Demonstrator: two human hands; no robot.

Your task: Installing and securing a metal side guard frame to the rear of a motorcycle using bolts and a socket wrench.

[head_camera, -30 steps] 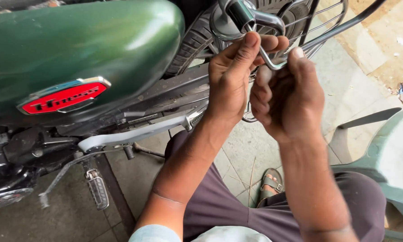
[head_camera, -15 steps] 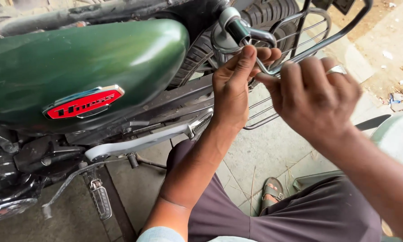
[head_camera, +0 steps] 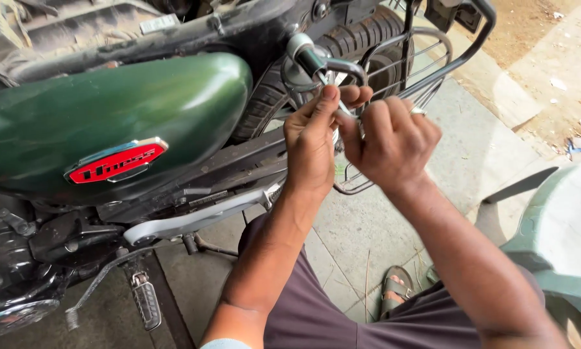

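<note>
while the left hand (head_camera: 313,139) pinches a small shiny metal fitting (head_camera: 332,81) beside the dark green motorcycle tank (head_camera: 109,123), the right hand (head_camera: 390,142) curls shut, seemingly gripping the same part.

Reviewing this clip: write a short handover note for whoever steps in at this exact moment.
Left hand: fingers pinch a small chrome part just under the chrome bracket beside the rear tyre.
Right hand: closed around the same spot, its grip hidden.
The green side panel is mounted, and the wire side rack lies behind the hands.
Done: both hands on the fitting. Left: cannot tell whether it is fastened.
</note>
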